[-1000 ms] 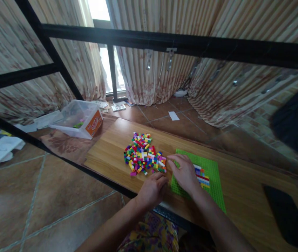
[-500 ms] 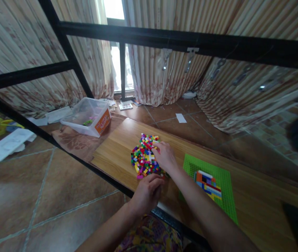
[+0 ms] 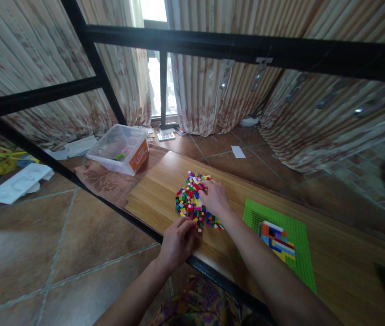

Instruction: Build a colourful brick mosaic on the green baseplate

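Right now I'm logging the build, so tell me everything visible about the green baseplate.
The green baseplate is a flat, studded, plastic-looking sheet lying skewed on the wooden tabletop, right of the loose brick pile. A small patch of coloured bricks is on it. The right forearm crosses its near-left corner; neither hand touches it.

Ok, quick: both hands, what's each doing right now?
Left hand: curled at the brick pile near edge; hold cannot be told.
Right hand: on the pile; grasp cannot be told.
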A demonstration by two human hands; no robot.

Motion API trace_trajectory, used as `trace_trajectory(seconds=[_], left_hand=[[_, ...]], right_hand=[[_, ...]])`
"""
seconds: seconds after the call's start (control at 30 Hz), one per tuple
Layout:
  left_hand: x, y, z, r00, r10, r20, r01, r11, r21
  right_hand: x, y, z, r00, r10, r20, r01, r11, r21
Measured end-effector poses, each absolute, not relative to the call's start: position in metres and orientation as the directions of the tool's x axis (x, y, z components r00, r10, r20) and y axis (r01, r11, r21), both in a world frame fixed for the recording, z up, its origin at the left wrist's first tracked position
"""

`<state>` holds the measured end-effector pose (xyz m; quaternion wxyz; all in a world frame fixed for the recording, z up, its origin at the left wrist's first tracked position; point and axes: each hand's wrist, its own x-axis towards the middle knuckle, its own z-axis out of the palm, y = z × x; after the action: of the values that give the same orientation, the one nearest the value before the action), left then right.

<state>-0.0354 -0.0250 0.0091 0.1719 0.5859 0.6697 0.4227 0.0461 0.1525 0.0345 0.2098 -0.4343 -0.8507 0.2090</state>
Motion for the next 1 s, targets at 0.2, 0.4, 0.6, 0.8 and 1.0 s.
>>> trace_trajectory(seconds=[0.2, 0.4, 0.6, 0.8, 1.0], left_hand=[[-0.024, -0.011, 0.02, -0.416, 0.9, 0.131, 0.243, -0.029, 0.97], [-0.009, 0.004, 0.041, -0.284, 0.941, -0.183, -0.301, 0.093, 0.949], [0.005, 0.004, 0.05, -0.274, 0.935, -0.225, -0.369, 0.114, 0.922], [0.019, 0.002, 0.057, -0.234, 0.958, -0.167, -0.247, 0.108, 0.963], [0.025, 0.001, 0.05, -0.192, 0.962, -0.193, -0.211, 0.151, 0.966]], right_hand=[[0.088, 0.109, 0.044, -0.343, 0.935, -0.084, 0.154, -0.032, -0.988], [0.118, 0.049, 0.047, -0.494, 0.789, -0.365, -0.301, -0.549, -0.78], [0.135, 0.042, 0.052, -0.331, 0.879, -0.344, -0.135, -0.405, -0.904], [0.143, 0.04, 0.053, -0.286, 0.918, -0.276, -0.072, -0.307, -0.949], [0.146, 0.032, 0.049, -0.258, 0.929, -0.266, -0.141, -0.309, -0.941]])
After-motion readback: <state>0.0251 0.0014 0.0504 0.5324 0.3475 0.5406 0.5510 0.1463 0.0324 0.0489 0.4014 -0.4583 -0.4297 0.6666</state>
